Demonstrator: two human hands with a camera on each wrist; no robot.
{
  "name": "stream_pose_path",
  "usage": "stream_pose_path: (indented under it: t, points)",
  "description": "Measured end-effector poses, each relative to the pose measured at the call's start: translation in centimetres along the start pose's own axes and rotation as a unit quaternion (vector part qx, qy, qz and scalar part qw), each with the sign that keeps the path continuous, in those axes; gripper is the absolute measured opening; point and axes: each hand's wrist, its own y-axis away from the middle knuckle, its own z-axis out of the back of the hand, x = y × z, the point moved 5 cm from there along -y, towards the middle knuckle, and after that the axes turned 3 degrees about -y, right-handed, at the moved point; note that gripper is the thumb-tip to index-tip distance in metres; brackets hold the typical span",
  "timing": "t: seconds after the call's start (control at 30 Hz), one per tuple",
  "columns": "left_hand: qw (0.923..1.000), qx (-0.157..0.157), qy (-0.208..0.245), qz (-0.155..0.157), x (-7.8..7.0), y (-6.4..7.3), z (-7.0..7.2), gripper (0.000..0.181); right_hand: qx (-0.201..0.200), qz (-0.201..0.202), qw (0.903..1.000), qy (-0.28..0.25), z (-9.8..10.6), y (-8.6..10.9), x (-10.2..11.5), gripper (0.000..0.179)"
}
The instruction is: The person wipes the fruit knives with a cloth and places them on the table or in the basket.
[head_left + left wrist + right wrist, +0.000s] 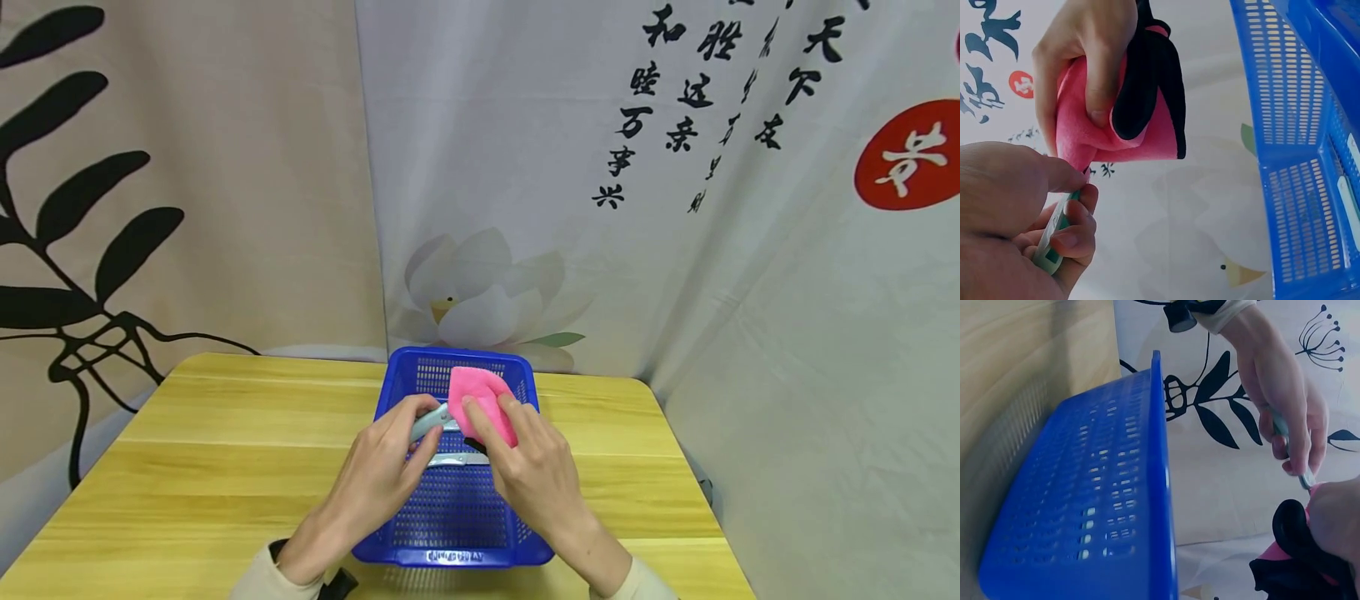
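Observation:
My left hand [375,462] grips a slim tool with a pale teal handle [427,422], held above a blue basket [453,557]. The tool's far end goes into a pink cloth [478,392], so its kind is hidden. My right hand [536,467] pinches this cloth around that end, thumb and fingers bent over it. Black trim [1169,94] hangs from the cloth in the left wrist view. Teal plastic [1054,250] shows between the left fingers there. Below the hands, a slim pale-handled item [453,459] lies in the basket, partly covered by them.
The perforated basket stands on a yellow wood-grain table [247,450], near its back edge. Behind the table hangs a printed curtain [510,167] with dark leaves, a lotus and black writing. A black strap [337,583] is at the left wrist.

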Motion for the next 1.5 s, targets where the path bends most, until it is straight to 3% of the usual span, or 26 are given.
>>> stream_pose_path:
  t: [0.33,0.7,0.87,1.13,1.5]
  points:
    - [0.9999,0.007,-0.007,0.005,0.0,0.1,0.3,0.025,-0.005,-0.025,0.9997,-0.005,0.0,0.5,-1.8,0.043]
    - [0.9995,0.022,0.015,0.016,0.5,0.4,0.5,0.024,-0.022,-0.057,0.9980,-0.018,0.5,1.0,-4.1,0.042]
    - [0.9990,0.032,0.020,0.024,0.7,0.3,0.5,0.021,-0.012,-0.030,0.9991,-0.028,1.2,0.7,-2.5,0.044]
    - [0.9995,0.028,0.014,-0.004,0.2,0.1,0.4,0.025,0.013,0.025,0.9990,-0.035,1.1,-0.2,1.2,0.046]
    - [0.9996,0.015,0.014,-0.018,-0.1,0.2,0.7,0.023,0.007,0.017,0.9997,-0.017,1.1,-0.2,0.9,0.046]
